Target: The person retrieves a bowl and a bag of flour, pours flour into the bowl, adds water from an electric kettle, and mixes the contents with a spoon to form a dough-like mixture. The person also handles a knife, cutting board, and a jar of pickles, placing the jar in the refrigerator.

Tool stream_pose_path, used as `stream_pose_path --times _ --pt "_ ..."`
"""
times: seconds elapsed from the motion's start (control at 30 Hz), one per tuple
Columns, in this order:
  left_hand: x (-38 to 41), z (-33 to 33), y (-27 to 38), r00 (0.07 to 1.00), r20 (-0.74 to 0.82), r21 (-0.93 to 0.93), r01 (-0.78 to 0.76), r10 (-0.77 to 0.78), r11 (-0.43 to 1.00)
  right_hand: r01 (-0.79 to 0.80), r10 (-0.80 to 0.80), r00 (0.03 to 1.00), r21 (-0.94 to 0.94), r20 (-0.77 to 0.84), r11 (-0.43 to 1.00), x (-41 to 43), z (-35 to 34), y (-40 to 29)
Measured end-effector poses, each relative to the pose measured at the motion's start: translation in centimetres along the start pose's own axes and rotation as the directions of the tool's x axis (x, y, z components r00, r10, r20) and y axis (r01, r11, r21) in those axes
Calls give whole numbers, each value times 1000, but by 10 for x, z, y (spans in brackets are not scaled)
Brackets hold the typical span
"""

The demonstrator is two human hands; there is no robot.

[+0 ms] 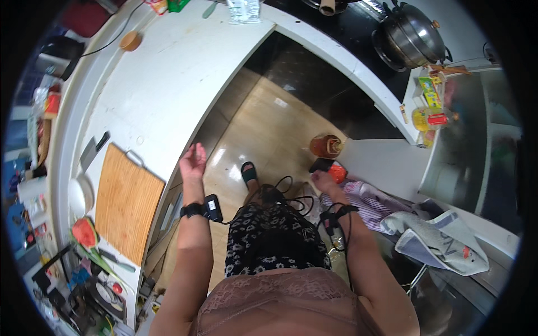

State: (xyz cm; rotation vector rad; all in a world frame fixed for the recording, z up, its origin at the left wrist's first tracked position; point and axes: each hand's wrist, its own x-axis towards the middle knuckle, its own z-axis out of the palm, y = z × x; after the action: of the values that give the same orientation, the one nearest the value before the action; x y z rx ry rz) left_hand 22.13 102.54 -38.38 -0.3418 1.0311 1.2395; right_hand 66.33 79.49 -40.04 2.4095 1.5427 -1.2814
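Observation:
My left hand (194, 161) is held palm up beside the edge of the white countertop (168, 75), its fingers loosely curled with nothing in them. Down to its left on the counter lies a wooden cutting board (126, 201), with a cleaver (90, 151) beyond its top edge. My right hand (324, 181) hangs at the right with curled fingers, in front of a black and orange object (337, 172); whether it holds anything is unclear. Just above it in the picture, a jug of amber liquid (325, 145) stands on the floor.
A cut watermelon piece (85, 232), green onions (98, 258) and a white bowl (80, 195) lie left of the board. A steel pot (412, 38) stands on the black stove top. An oil bottle (428, 119) and towels (441, 237) are at the right. Cables hang from both wrists.

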Motion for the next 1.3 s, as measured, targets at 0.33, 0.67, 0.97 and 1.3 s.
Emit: stream_pose_path --times 0.33,0.67,0.97,1.3 --pt "42 -18 -8 994 93 -136 78 -66 988 100 -97 979 -8 179 995 60 43 -26" --pt "-22 -14 -64 985 -153 159 -54 79 986 367 -288 883 -163 372 916 143 -15 -10" --pt "-109 -73 -106 903 -308 593 -64 299 803 71 -553 755 795 351 602 266 -41 -210" --pt "-103 -91 -112 679 -225 886 -155 699 436 -172 -312 948 914 54 -366 293 -68 -337"
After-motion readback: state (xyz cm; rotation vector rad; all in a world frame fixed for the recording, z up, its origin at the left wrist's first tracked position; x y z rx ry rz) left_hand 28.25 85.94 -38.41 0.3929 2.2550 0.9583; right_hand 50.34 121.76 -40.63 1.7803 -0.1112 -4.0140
